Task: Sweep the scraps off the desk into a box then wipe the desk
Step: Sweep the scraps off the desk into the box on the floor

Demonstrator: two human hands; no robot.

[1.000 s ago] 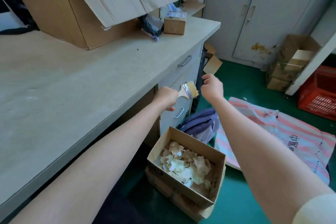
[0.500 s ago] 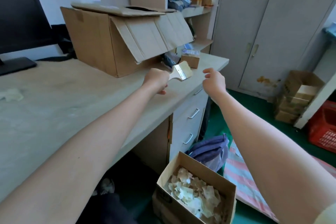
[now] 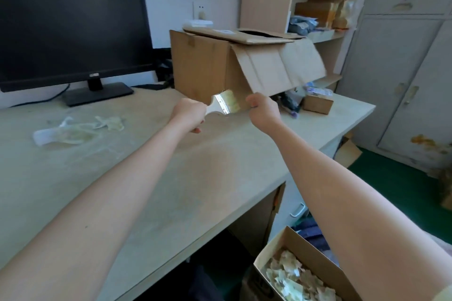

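1. Left hand point(image 3: 189, 115): arm stretched forward over the desk point(image 3: 146, 178); fingers wrapped tight round the white handle of a brush point(image 3: 223, 104), knuckles up.
2. Brush: held above the desk top, clear of it, metal band and pale bristles pointing right toward the other hand.
3. Right hand point(image 3: 264, 111): arm stretched forward alongside; fingers curled in on themselves with nothing seen in them, fingertips just beside the bristle tips. Whether they touch the bristles cannot be told.
4. Box point(image 3: 315, 249): open cardboard, on the floor below the desk's front edge at lower right, under the right forearm; holds pale scraps point(image 3: 293, 278).
5. Pale crumpled cloth point(image 3: 73, 129): on the desk, well left of both hands.
6. Large carton point(image 3: 203, 68): on the desk right behind the hands, flap hanging down its front.
7. Small carton point(image 3: 318, 104): at the desk's far right end.
8. Monitor point(image 3: 71, 32): dark screen, back left.
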